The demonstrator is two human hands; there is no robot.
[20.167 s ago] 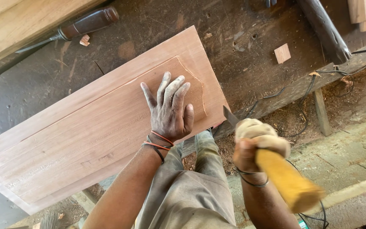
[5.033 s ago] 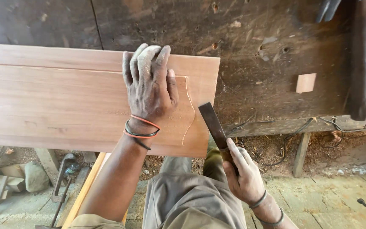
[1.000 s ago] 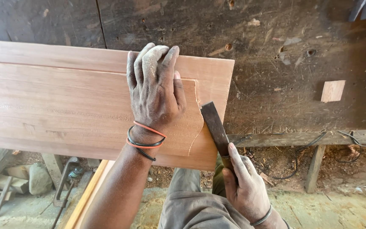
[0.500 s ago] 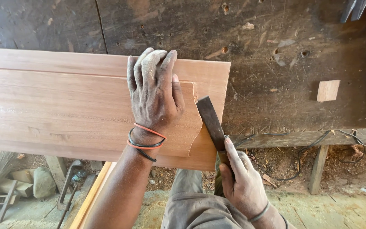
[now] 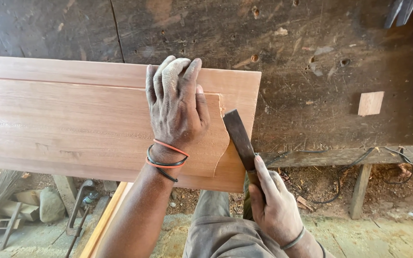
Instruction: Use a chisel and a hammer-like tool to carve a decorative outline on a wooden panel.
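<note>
A long reddish wooden panel (image 5: 72, 124) with a raised, curved-edged field lies on a dark workbench (image 5: 311, 57). My left hand (image 5: 175, 107), dusty, with red and black bands on the wrist, presses flat on the panel near its right end. My right hand (image 5: 276, 205) grips a wide dark chisel (image 5: 237, 136). The blade lies on the panel's lower right border, its tip at the curved step of the raised field.
A small square wood offcut (image 5: 370, 103) lies on the bench to the right. Cables (image 5: 359, 155) run along the bench's front rail. On the ground at the lower left sit a stone (image 5: 51, 205), a metal clamp (image 5: 77, 210) and a yellow board (image 5: 106, 220).
The chisel blade has shifted up along the curved step over the last second; my left hand stays pressed on the panel. Earlier, the right hand held a yellow-handled tool.
</note>
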